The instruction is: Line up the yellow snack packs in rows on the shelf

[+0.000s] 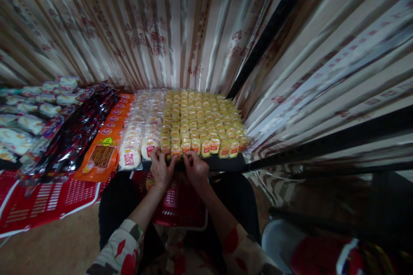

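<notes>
Rows of small yellow-wrapped cakes (203,120) stand packed together on a dark shelf (230,163), their front ones showing red labels. My left hand (162,169) is at the front edge, thumb and fingers apart, fingertips touching the front packets at the left end of the yellow rows. Beside it, my right hand (196,168) has its fingers curled together against the front of the yellow packets; whatever lies between those fingertips is hidden. Round white wrapped cakes (132,146) with red labels form rows left of the yellow ones, close to my left hand.
Orange snack packs (101,150), dark shiny packs (77,126) and white wrapped packets (48,109) lie farther left. Red baskets (48,200) (180,206) sit below the shelf. A curtain (180,25) hangs behind; a black post (267,30) slants at the right. A pale tub (280,240) stands lower right.
</notes>
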`<state>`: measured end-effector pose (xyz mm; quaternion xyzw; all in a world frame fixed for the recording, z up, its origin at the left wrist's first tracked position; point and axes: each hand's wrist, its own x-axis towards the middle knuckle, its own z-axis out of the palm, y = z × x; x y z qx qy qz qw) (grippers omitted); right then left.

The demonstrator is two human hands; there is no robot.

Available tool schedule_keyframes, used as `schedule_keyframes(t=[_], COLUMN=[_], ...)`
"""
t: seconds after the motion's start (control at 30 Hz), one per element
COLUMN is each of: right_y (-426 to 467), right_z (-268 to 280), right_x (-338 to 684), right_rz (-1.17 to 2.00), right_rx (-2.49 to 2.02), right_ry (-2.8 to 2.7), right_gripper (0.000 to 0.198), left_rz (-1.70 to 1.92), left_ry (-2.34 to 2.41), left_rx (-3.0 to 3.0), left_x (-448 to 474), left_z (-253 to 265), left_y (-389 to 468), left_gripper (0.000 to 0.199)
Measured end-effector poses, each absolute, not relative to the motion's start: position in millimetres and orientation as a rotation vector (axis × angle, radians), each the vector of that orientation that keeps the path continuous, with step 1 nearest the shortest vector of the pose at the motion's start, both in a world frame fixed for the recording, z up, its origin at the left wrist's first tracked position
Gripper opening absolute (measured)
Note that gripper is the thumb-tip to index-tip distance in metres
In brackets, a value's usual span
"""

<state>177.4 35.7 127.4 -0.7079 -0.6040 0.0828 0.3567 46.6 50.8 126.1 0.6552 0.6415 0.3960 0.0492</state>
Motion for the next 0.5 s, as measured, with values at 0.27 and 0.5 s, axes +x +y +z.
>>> schedule_keyframes(t=[0.27, 0.5], right_y=[40.6, 42.6], right_z=[129.0, 128.0], right_x=[172.0, 170.8], right_rz=[0.219, 0.201], right_rx=[-1.970, -1.983], right_ry=[-1.476, -1.420], right_gripper=[0.029, 0.026], left_rz=[1.182, 1.165], left_ry=[1.953, 1.988], left_rx=[2.078, 2.084], left_x=[42.2, 45.4], left_z=[128.1, 126.2], left_y=[52.7, 55.9], left_gripper=[0.033, 0.028])
